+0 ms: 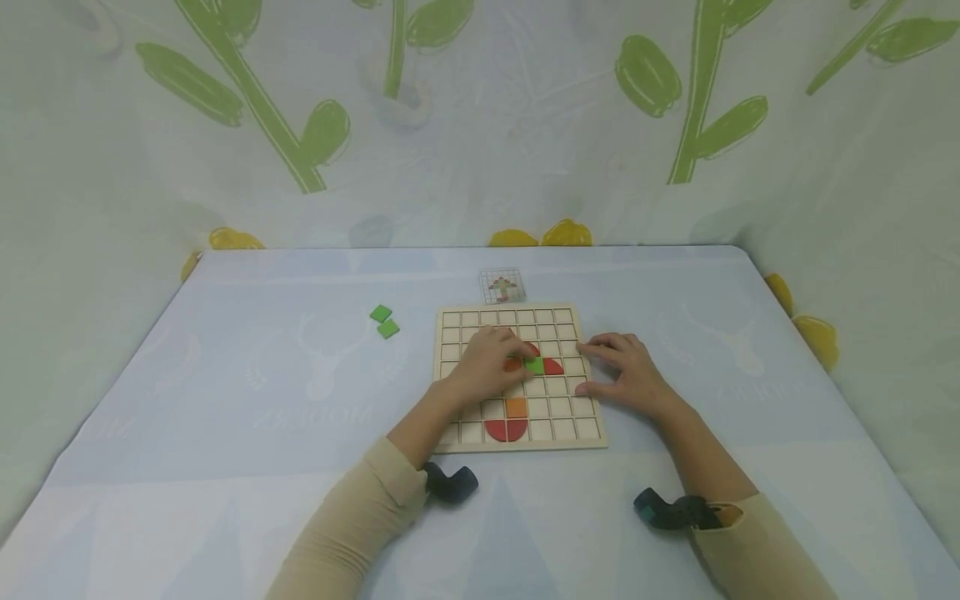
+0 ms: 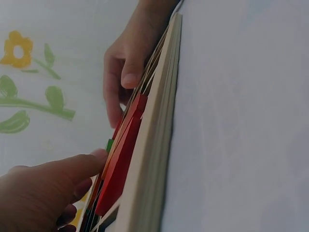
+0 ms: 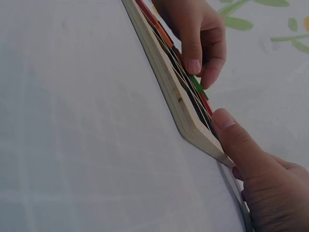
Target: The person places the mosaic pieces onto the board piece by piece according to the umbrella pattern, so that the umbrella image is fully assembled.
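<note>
A square wooden grid board lies on the table, holding flat coloured pieces. My left hand reaches over its middle and pinches a green square tile between thumb and finger, at the board's surface. Beside that tile sits a red quarter-round piece. Nearer the front edge are an orange square tile and red quarter-round pieces. My right hand touches the board's right edge, thumb and fingers spread apart; its thumb lies against the rim in the right wrist view. My left hand covers part of the grid.
Two loose green square tiles lie on the table left of the board. Behind the board is a small pattern card printed with a gridded picture. A patterned cloth backdrop rises beyond the table's back edge.
</note>
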The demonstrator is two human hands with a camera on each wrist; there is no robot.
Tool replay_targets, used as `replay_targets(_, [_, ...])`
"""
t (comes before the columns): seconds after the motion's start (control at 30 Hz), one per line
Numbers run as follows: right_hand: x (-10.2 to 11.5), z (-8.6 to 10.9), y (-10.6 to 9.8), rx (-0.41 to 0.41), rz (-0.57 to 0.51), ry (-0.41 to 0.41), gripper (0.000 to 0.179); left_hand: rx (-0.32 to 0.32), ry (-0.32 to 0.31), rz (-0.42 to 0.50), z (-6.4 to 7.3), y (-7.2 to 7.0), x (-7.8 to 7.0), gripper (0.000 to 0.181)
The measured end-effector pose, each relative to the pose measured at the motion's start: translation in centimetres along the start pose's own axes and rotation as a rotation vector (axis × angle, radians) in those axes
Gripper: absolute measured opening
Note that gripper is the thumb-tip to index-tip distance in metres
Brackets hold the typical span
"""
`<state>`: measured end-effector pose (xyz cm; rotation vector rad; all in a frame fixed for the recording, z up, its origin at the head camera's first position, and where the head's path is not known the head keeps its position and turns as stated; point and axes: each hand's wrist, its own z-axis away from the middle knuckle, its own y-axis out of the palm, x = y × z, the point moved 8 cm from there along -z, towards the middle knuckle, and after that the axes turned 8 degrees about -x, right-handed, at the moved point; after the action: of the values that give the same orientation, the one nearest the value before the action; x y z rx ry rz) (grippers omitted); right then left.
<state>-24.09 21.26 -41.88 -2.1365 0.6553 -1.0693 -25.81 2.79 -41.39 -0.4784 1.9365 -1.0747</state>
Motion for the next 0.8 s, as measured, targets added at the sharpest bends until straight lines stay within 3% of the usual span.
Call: replay_targets(0.8, [-0.07,-0.06,0.1,0.011,0.01,0.019,0.063,-0.043,-0.057,-0.002,0.47,-0.73,0.23,0.025])
